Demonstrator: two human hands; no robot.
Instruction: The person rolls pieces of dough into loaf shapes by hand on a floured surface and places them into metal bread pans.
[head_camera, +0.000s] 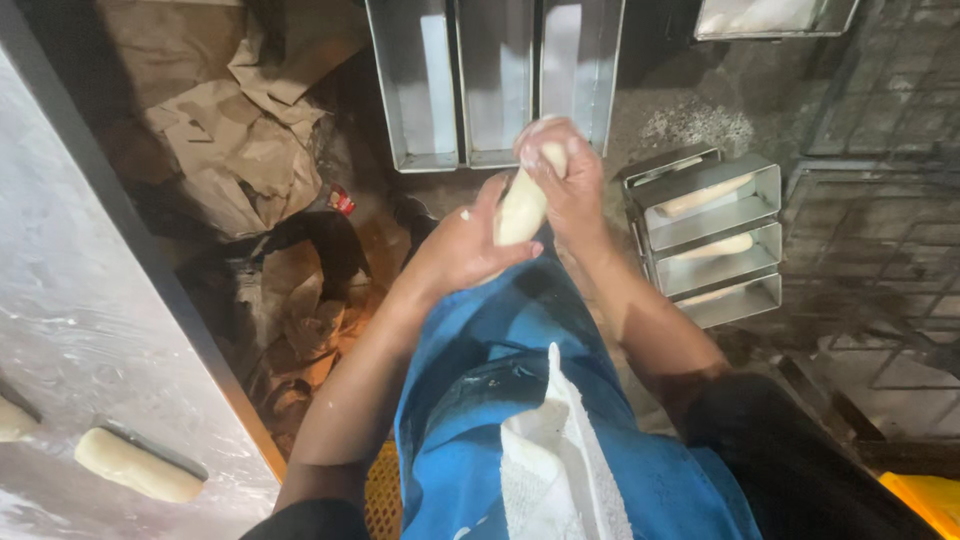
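Dough (522, 208): one pale elongated piece, held upright in the air between both hands, above the blue apron (520, 400) and in front of the tins. I read it as mid-shaping, not yet placed in any tin.

Left hand (462, 245): fingers wrapped round the lower end of the dough, thumb across its front. Closed on it.

Right hand (570, 180): fingers curled over the upper end, also closed on it. Both hands are dusted white.

Filled tins (712, 235): stack of a few metal loaf tins on the floor just right of the hands; I see a dough piece lying in each of the three open ones. This part I judge done.

Empty tins (497, 80): three long tins side by side beyond the hands, insides bare as far as I can see. These look left to fill.

Far tin (775, 17): top right edge, something pale inside; cannot tell what.

Table (90, 320): metal surface at left, well apart from the hands.

Table dough (135, 465): one shaped piece lying on it, a second partly cut off at the left edge. I judge these still waiting.

Paper (235, 130): crumpled brown sheets on the floor, upper left.

Cloth (555, 470): white, hanging over the apron.
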